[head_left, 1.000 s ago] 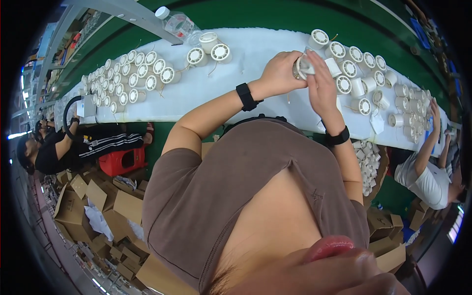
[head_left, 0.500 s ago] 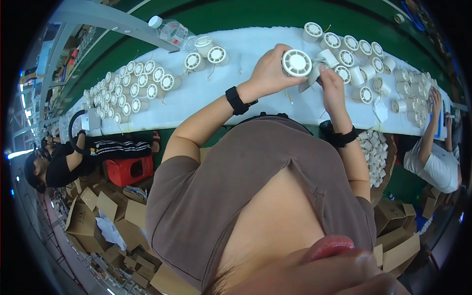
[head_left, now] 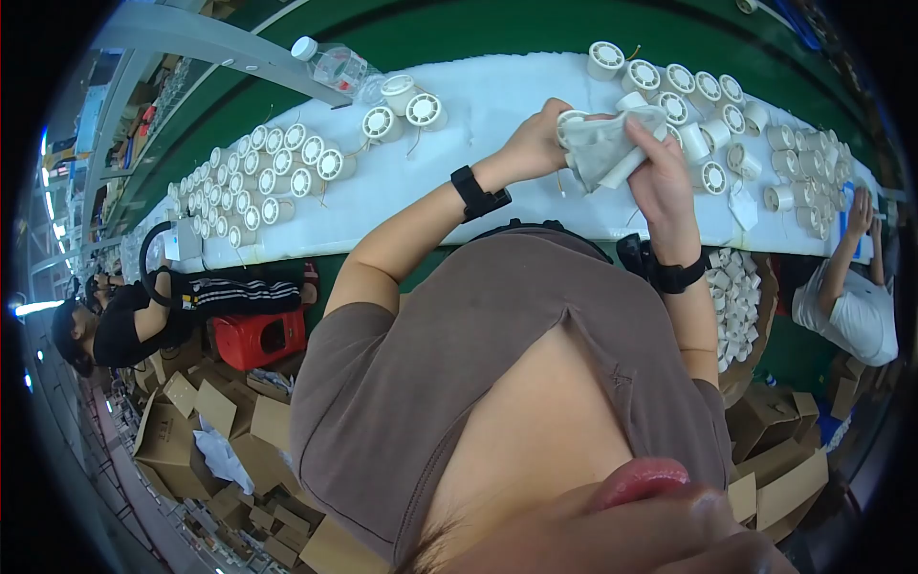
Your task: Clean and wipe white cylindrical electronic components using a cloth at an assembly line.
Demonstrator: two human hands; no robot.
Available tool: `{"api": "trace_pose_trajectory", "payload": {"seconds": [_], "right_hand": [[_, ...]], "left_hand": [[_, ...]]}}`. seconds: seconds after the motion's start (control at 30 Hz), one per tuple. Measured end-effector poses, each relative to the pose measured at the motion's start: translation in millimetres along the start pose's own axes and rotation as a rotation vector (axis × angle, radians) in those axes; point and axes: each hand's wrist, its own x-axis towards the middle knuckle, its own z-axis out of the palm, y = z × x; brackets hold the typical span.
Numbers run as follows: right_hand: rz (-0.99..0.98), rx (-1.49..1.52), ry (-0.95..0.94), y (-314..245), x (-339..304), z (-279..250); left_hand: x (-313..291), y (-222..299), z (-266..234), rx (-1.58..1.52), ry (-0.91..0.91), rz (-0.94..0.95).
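Observation:
My left hand (head_left: 532, 145) is closed round a white cylinder with a slotted round cap (head_left: 571, 119), held above the table. A pale grey cloth (head_left: 604, 145) is spread across the front of this cylinder and hides most of it. Pinched between thumb and fingers, the cloth hangs from my right hand (head_left: 662, 184). Beyond and to the right of my hands stand several similar white cylinders (head_left: 713, 178), some upright and some tipped over, a few with thin wires. Three more white cylinders (head_left: 424, 110) sit to the left of my hands.
A large group of white cylinders (head_left: 277, 183) fills the table's left part. A clear plastic bottle (head_left: 337, 67) lies at the back. Right of me are a box of white parts (head_left: 734, 311) and a co-worker's hand (head_left: 861, 212). Cardboard boxes (head_left: 177, 435) and a red stool (head_left: 256, 337) stand behind.
My right hand has brought the cloth left, over the cylinder's slotted cap, which showed in full before. The left hand keeps its hold on the cylinder, now turned slightly.

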Motion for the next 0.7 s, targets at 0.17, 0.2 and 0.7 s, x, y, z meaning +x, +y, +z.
{"api": "trace_pose_trajectory", "payload": {"seconds": [0.17,0.2,0.7], "right_hand": [[-0.394,-1.217,0.037,4,9,24],[-0.613,-1.46,-0.007,5,11,25],[-0.04,-0.366,0.086,-3,17,18]], "left_hand": [[-9,22,-1,-0.145,0.066,0.106],[-10,25,-3,-0.141,0.057,0.108],[-6,13,4,-0.064,0.127,0.065]]}}
